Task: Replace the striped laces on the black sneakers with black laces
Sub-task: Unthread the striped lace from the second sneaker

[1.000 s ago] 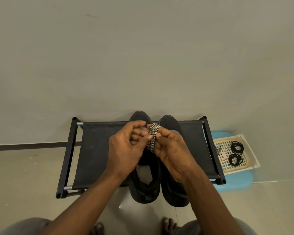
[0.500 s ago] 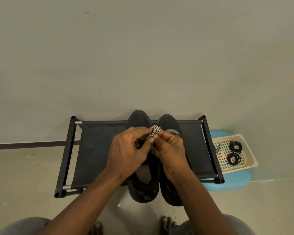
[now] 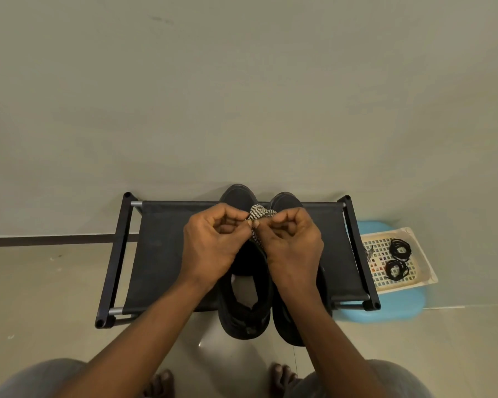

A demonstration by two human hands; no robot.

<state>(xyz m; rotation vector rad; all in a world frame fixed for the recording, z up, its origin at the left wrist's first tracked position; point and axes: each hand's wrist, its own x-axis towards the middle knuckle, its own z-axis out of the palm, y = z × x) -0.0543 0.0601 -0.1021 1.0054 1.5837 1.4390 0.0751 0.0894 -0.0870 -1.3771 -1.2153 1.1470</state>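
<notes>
Left hand and right hand fingers pinch the striped lace bundle over sneakers — hold wraps tight, tuck end firmly.

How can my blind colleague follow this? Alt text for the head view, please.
The left hand and right hand pinch a bunched black-and-white striped lace over two black sneakers on a black fabric rack. Two coiled black laces lie in a cream plastic basket to the right.

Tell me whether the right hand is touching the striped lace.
Touching. The head view shows the right hand pinching the bunched striped lace between thumb and forefinger above the sneakers; the left hand pinches it too.
</notes>
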